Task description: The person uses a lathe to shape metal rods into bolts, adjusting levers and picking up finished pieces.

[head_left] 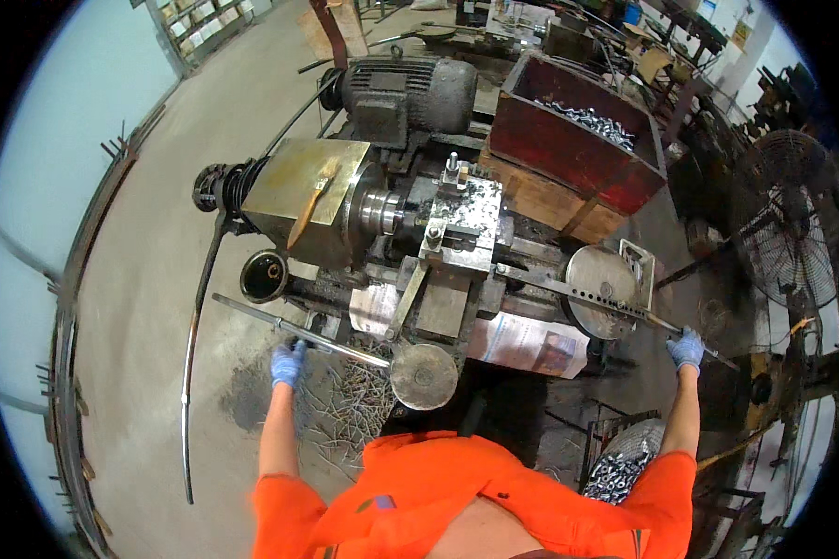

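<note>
Left hand (287,363), blue glove, closed around a long steel rod (294,329) running diagonally from lower-left of the lathe (410,242) toward a round handwheel (424,376) at its front. Right hand (686,350), also blue-gloved, gripping the end of a perforated flat lever (578,293) that reaches back to the carriage; the far tip past the glove is hard to make out against dark clutter. Fingers on both hands are too small to read individually. The person's orange sleeves come in from the bottom edge, torso cut off there. Lathe parts visible: brass-coloured headstock cover (309,182) with a brush (312,200) lying on it, chuck beside it, grey motor (410,93) behind. Two round discs at front: the handwheel and a bigger plate (601,289) on the right. Two stocks of bright metal parts: a red wooden crate (569,140) behind the machine, and a basket (625,466) partly hidden by the right arm. Swarf pile (345,410) on the floor under the left hand. One thin curved bar (191,373) lies loose on the concrete floor, open room on the left. Right side is tight: one pedestal fan (788,233), dim junk near the rim, unreadable.
</note>
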